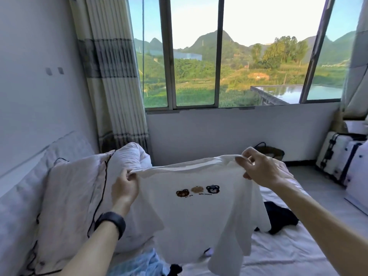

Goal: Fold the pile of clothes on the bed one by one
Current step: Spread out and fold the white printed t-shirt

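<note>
A white T-shirt [199, 220] with three small bear heads printed on its chest hangs in the air above the bed [294, 253]. My left hand [124, 188] pinches its left shoulder and my right hand [260, 168] pinches its right shoulder, stretching the neckline between them. The shirt's body and sleeves dangle down, hiding part of the bed. A black garment [278, 216] lies on the sheet behind the shirt's right side. A light blue garment [139, 263] and another dark piece [175, 269] lie below the shirt near the bottom edge.
White pillows and a bunched duvet [79, 196] fill the left side against the wall. A wide window [219, 56] and striped curtain [111, 76] face me. A dark basket [270, 151] stands on the floor by the far wall. A white suitcase [338, 156] stands at the right.
</note>
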`<state>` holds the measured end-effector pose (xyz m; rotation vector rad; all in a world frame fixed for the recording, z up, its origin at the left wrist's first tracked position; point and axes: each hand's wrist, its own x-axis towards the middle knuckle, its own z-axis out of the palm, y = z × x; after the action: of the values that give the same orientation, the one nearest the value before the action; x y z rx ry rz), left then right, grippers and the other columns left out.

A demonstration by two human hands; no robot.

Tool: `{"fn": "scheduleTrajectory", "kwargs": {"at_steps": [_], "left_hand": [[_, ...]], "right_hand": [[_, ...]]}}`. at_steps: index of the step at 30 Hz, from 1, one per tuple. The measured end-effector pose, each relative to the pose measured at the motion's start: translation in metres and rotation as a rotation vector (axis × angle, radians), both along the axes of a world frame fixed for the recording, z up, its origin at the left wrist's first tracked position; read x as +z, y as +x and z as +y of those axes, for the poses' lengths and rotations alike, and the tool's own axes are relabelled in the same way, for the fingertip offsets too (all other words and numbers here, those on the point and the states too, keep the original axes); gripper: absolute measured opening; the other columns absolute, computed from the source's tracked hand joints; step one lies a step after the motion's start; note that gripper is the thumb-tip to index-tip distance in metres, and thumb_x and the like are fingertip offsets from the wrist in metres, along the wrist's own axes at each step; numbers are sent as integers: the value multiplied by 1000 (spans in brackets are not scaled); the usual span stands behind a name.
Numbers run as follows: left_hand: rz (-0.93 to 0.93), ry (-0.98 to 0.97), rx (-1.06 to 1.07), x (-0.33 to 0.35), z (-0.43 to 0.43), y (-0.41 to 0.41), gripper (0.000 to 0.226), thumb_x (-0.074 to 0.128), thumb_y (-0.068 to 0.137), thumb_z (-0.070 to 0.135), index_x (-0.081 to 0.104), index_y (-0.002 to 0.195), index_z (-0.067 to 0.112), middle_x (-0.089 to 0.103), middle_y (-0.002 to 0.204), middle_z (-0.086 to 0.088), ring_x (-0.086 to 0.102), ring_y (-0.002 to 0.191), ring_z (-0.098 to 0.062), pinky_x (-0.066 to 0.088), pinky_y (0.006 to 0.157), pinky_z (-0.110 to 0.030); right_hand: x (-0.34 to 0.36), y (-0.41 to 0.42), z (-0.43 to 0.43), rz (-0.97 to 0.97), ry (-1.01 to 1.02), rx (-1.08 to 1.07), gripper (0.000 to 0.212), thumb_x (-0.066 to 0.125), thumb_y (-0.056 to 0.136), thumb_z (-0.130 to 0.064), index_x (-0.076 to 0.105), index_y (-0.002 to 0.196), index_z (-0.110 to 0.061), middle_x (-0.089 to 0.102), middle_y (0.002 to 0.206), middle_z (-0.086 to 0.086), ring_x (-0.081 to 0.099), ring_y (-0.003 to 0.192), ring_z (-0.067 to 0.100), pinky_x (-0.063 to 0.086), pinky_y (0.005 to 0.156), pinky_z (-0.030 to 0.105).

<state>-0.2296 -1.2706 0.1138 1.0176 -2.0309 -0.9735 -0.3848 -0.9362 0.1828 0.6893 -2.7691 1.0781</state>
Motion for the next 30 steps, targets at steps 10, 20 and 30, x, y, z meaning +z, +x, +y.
{"fn": "scheduleTrajectory", "kwargs": {"at_steps": [10,20,30], "left_hand": [[-253,-332,-464,-26,-22,8,30,60,95,48,56,77,24,60,69,1,58,71,-27,41,64,-34],[-252,-1049,-314,-20,7,36,48,23,97,64,52,95,25,60,57,-5,61,45,-35,50,42,-41],[-126,-258,2,-43,125,62,30,41,104,26,62,109,6,60,111,-24,57,102,-43,43,82,-45]], "right_hand": [[-59,-11,49,60,120,-151,20,65,92,-15,70,78,-30,70,87,-1,70,88,28,56,87,43],[-79,7,106,31,-19,-197,16,68,95,-22,69,83,-13,72,79,-1,71,75,16,50,72,28],[-92,55,183,286,-22,-50,30,83,81,-20,57,67,-19,64,59,-7,66,55,14,55,63,35]]}}
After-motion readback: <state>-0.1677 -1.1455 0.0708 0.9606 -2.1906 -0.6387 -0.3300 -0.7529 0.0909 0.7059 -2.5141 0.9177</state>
